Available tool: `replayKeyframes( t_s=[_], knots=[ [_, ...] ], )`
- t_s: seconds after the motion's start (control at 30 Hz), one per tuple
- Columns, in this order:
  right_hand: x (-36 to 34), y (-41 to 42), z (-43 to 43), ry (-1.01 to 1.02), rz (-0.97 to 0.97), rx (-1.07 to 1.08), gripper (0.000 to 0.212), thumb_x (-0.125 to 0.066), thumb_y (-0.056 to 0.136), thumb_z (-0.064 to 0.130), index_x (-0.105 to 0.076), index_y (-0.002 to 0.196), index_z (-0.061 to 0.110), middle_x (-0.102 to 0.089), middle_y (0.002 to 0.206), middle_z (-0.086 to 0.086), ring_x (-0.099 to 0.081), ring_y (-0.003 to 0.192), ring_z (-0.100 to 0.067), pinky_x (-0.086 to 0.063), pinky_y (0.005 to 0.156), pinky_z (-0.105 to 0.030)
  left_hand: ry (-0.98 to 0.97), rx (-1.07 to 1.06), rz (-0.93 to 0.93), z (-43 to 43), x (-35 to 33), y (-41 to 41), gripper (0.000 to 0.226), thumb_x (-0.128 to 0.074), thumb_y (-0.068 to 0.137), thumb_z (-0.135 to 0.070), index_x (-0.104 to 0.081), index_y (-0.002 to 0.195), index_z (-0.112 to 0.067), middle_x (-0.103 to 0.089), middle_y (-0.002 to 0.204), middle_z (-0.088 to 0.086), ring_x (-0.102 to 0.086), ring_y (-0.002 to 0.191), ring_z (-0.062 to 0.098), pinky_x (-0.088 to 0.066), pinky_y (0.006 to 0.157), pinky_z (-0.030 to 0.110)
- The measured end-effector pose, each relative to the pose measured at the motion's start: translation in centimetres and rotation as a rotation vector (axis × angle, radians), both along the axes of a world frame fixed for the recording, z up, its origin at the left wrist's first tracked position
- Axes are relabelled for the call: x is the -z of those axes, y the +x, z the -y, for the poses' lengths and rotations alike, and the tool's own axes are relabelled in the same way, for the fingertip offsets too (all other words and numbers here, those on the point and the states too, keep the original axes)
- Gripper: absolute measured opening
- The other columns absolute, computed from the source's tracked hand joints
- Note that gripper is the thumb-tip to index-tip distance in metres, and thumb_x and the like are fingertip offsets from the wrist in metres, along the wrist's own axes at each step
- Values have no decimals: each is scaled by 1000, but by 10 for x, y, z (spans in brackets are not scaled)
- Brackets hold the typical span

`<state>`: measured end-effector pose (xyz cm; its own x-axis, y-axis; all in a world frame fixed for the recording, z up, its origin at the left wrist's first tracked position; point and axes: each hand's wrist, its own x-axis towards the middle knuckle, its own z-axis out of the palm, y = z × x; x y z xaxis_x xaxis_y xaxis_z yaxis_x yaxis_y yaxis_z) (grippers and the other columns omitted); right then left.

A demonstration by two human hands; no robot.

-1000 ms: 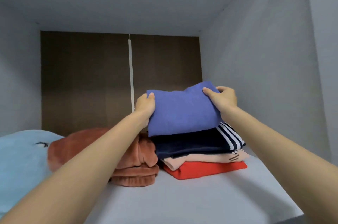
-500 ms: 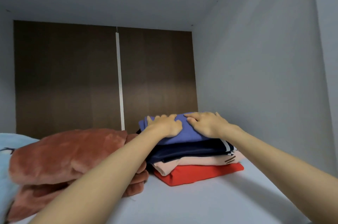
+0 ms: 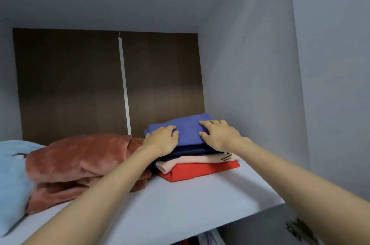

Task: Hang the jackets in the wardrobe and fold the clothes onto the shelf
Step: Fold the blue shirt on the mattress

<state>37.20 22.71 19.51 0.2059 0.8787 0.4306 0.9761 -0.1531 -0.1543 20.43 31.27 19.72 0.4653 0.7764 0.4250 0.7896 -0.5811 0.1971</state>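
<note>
Up on the white shelf (image 3: pixel 200 196), your left hand (image 3: pixel 161 141) and right hand (image 3: pixel 221 135) rest flat, fingers straight and clasping nothing, on the blue folded garment (image 3: pixel 188 129) directly beneath them, its long axis spanning hand to hand atop the clothes pile (image 3: pixel 200 170).

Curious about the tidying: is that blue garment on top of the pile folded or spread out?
Folded. The blue garment lies as a compact rectangle atop the stack, under the left hand and right hand.

Blue top (image 3: pixel 188 130), navy layer (image 3: pixel 192 149), pink layer (image 3: pixel 200 159), red base (image 3: pixel 200 170); rust fleece (image 3: pixel 80 156).
</note>
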Motion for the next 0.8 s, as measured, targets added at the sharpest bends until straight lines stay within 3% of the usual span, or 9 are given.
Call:
replayKeyframes(
  t_s=[0.13, 0.2, 0.27, 0.33, 0.37, 0.4, 0.47, 0.6, 0.8],
  knots=[
    [1, -4, 43, 126, 32, -13, 55, -45, 97, 28, -28, 148, 19, -43, 144, -5, -31, 133, -28, -39, 101, -42, -8, 117, 99, 36, 3, -8, 49, -39, 100, -35, -30, 148, -26, -35, 152, 2, -33, 138, 23, -25, 113, 33],
    [3, -7, 67, 190, -35, -32, 51, -44, 96, 25, -35, 146, 20, -47, 142, -5, -35, 131, -27, -40, 100, -41, -47, 190, 184, 62, 3, -10, 51, -44, 99, -33, -28, 148, -30, -36, 151, -1, -36, 136, 19, -26, 100, 20],
    [10, -11, 91, 250, -100, -57, 47, -45, 95, 23, -42, 143, 20, -49, 142, -2, -40, 130, -25, -42, 99, -40, -23, 222, 242, 90, 7, -15, 52, -44, 98, -32, -29, 148, -32, -48, 143, 3, -51, 111, 16, -28, 82, 13],
    [19, -14, 114, 297, -152, -87, 44, -46, 95, 23, -48, 138, 21, -52, 140, 2, -46, 128, -23, -44, 97, -37, 22, 244, 304, 120, 13, -22, 51, -45, 97, -31, -32, 147, -31, -55, 136, 10, -54, 85, 10, -34, 78, 17],
    [24, -16, 125, 316, -179, -103, 42, -47, 94, 23, -50, 136, 22, -54, 138, 3, -49, 125, -21, -44, 96, -35, 38, 255, 334, 136, 18, -26, 51, -46, 97, -30, -35, 146, -30, -52, 138, 10, -58, 91, 7, -35, 85, 18],
    [31, -18, 139, 327, -208, -127, 40, -48, 94, 22, -53, 134, 22, -57, 135, 4, -51, 122, -21, -45, 95, -34, 48, 268, 363, 153, 24, -31, 49, -46, 97, -28, -37, 146, -29, -48, 143, 6, -56, 109, 6, -32, 93, 17],
    [47, -23, 165, 342, -250, -180, 38, -50, 93, 20, -57, 130, 21, -61, 129, 3, -56, 114, -20, -46, 94, -33, 35, 288, 430, 189, 39, -42, 47, -47, 97, -25, -40, 144, -26, -45, 145, -3, -42, 130, 8, -27, 98, 14],
    [83, -34, 219, 347, -287, -210, 33, -52, 91, 25, -59, 123, 27, -64, 121, 11, -58, 98, -14, -46, 84, -29, -14, 288, 482, 253, 69, -64, 44, -47, 98, -25, -43, 142, -27, -48, 142, -4, -45, 128, 11, -33, 100, 21],
    [121, -50, 298, 278, -322, -223, 31, -53, 91, 25, -60, 120, 27, -66, 117, 10, -57, 92, -10, -49, 87, -33, -18, 265, 405, 328, 106, -91, 45, -45, 98, -31, -40, 143, -32, -45, 144, -5, -42, 131, 13, -29, 98, 22]
  ],
)
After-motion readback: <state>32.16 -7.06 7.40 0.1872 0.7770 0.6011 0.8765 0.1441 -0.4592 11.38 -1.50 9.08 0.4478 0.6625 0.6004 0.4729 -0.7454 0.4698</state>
